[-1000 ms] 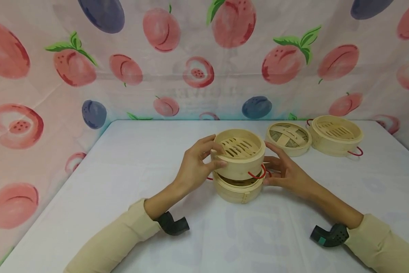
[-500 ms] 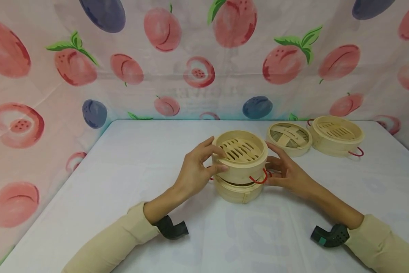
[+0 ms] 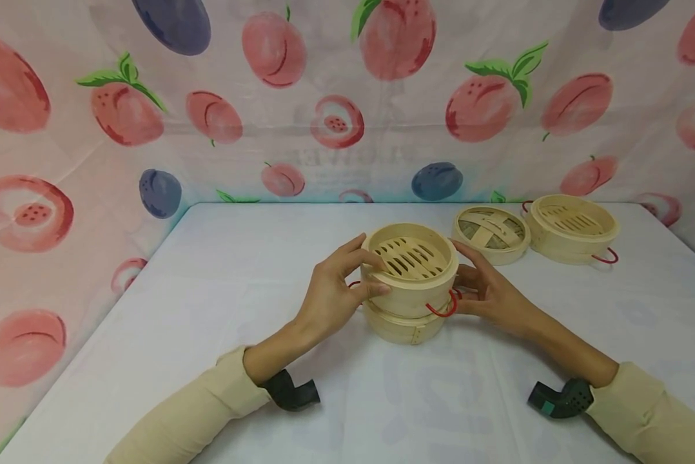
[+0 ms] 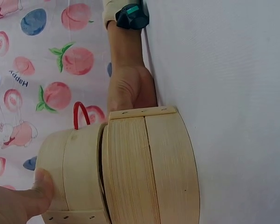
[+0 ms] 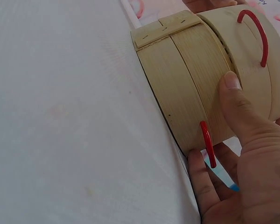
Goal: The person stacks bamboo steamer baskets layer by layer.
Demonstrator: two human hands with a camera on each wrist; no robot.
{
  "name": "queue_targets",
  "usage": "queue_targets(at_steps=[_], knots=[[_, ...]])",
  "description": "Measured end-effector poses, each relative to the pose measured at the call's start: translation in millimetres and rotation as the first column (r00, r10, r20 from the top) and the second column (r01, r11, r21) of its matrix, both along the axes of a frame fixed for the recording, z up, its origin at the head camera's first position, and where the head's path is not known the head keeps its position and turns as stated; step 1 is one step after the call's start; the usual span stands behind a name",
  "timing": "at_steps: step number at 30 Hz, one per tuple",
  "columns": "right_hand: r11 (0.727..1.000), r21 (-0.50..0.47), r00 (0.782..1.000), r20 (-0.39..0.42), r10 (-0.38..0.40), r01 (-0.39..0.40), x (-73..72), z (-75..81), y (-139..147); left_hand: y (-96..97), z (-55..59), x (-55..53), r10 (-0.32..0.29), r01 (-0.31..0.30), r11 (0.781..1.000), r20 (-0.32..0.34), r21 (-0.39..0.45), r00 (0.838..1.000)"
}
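Observation:
Two round bamboo steamer baskets stand stacked mid-table. The upper steamer basket has a slatted floor and red loop handles; it sits on the rim of the lower steamer basket, with a thin dark seam between them in both wrist views. My left hand grips the upper one, thumb on the outer wall and fingers over the rim. My right hand holds the lower one from the right, its thumb just below the seam and fingers behind. Its index fingertip reaches up beside the upper basket's rim.
Behind to the right lie a woven bamboo steamer lid and another steamer basket with red handles. A white cloth covers the table, and a fruit-print curtain hangs along its back edge.
My left hand has lowered the upper basket onto the lower one, and the gap between them has narrowed to a seam. The right hand has stayed nearly still.

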State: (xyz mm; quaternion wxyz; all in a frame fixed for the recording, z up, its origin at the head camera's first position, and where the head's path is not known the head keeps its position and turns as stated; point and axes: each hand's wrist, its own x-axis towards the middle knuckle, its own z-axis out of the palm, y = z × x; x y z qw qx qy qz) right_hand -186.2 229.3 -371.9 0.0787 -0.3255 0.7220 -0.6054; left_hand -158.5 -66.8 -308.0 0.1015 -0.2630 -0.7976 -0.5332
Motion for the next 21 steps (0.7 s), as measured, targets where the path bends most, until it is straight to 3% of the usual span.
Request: queue_targets(at_steps=[21], knots=[[1.000, 0.011, 1.000, -0.006, 0.011, -0.011, 1.1, 1.9, -0.4, -0.6, -2.9, 6.6, 0.007, -0.008, 1.000, -0.084, -0.015, 0.996]])
